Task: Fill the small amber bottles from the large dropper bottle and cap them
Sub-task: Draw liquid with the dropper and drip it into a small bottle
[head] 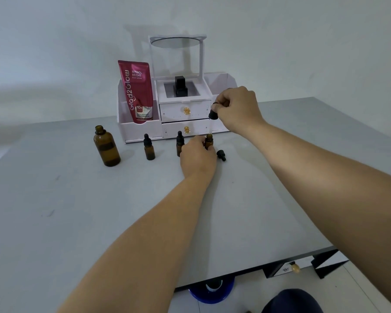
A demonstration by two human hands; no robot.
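Hands pinch one dropper (213,114) and one of three small bottles (209,141).

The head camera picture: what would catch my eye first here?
Two bare forearms reach across the grey table; the right hand holds a black-bulbed glass dropper over a small open amber bottle steadied by the left hand. Behind, a tall magenta tube stands in a white organiser.
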